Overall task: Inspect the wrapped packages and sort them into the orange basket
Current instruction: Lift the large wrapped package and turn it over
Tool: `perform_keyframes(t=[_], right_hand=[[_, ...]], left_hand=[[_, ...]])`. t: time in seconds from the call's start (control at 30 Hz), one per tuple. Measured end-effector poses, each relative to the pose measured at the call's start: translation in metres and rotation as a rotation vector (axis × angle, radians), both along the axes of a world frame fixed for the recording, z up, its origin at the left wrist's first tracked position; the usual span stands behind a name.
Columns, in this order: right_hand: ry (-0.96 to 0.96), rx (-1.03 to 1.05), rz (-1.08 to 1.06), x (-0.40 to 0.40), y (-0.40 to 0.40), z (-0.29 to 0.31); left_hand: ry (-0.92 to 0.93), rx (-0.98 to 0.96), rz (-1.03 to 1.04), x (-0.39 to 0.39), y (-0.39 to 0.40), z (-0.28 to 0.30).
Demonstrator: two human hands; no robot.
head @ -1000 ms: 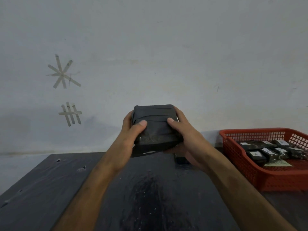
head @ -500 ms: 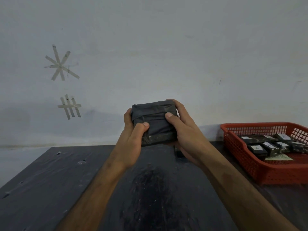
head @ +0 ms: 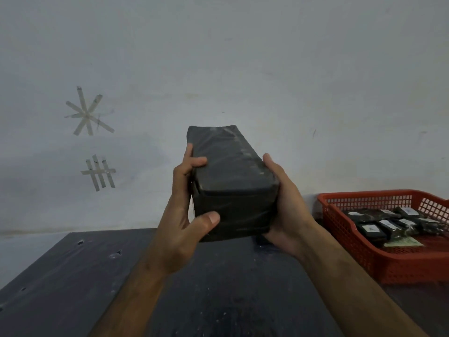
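I hold a long black package [head: 233, 186] wrapped in clear film up above the dark table, its short end facing me. My left hand [head: 184, 210] grips its left side, thumb on the near end and fingers curled over the top edge. My right hand [head: 284, 205] cups its right side and underside. The orange basket [head: 364, 239] stands on the table at the right, apart from my hands, with several small black wrapped packages [head: 386, 224] bearing white labels inside.
The dark table [head: 73, 288] is scuffed, with small holes near its left side. A pale wall behind carries tape marks [head: 88, 113] at the left. A slip of paper [head: 403, 243] lies in the basket.
Both hands have lifted the package higher and turned it, so its long side now points away and its short end faces me.
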State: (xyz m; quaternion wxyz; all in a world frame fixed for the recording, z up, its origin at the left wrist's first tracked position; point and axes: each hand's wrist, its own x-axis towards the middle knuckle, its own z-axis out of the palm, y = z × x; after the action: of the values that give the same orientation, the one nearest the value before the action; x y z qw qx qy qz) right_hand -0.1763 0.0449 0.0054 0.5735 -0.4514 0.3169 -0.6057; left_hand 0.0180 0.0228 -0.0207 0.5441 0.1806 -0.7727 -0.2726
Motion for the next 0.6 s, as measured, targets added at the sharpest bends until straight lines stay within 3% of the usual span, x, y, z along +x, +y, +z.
perform_keyframes(t=[0.1, 0.23, 0.37, 0.47, 0.6], right_hand=[[0.029, 0.018, 0.003, -0.005, -0.004, -0.002], [0.1, 0.011, -0.029, -0.005, -0.003, -0.007], [0.132, -0.057, -0.083, -0.008, -0.012, -0.02], [0.203, -0.074, -0.002, -0.004, -0.018, -0.025], [0.406, -0.069, -0.024, -0.002, -0.016, -0.024]], left_hand=[[0.076, 0.086, -0.051, -0.003, 0.0, 0.0], [0.203, 0.398, -0.127, 0.0, -0.008, 0.002], [0.149, 0.615, -0.017, 0.008, -0.018, 0.009], [0.128, 0.733, -0.017, 0.015, -0.022, 0.01], [0.061, 0.719, -0.029, 0.023, -0.027, 0.006]])
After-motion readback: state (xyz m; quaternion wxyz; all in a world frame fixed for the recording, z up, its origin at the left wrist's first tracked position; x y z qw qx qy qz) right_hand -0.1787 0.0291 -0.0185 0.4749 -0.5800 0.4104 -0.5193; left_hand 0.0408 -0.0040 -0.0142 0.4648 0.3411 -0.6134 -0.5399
